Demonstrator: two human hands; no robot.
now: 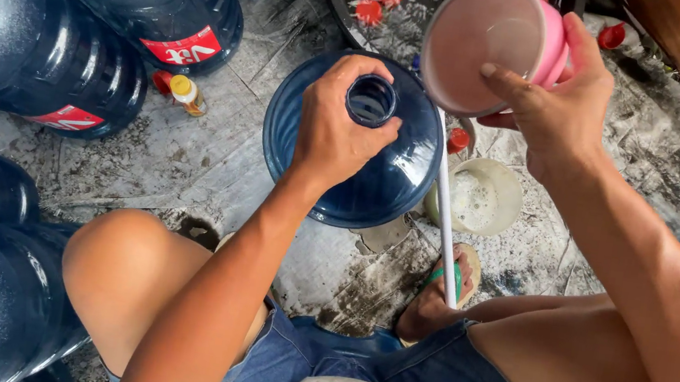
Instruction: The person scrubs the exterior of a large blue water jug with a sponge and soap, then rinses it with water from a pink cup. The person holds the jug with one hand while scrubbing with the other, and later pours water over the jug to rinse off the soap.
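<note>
A large dark blue water jug [395, 172] stands upright on the floor between my knees, its open neck facing up. My left hand [338, 125] grips the jug's neck just left of the opening. My right hand [554, 105] holds a pink plastic scoop cup [489, 44] tilted over the jug's right shoulder, its pale inside turned toward me. A thin white stick [445, 231] runs down from under the cup toward my foot.
Several more dark blue jugs [35, 46] lie packed along the left side. A black basin [399, 6] with water and red caps sits behind the jug. A small cream bowl of foamy liquid [479, 196] stands at right. A small yellow-capped bottle [186, 94] lies on the floor.
</note>
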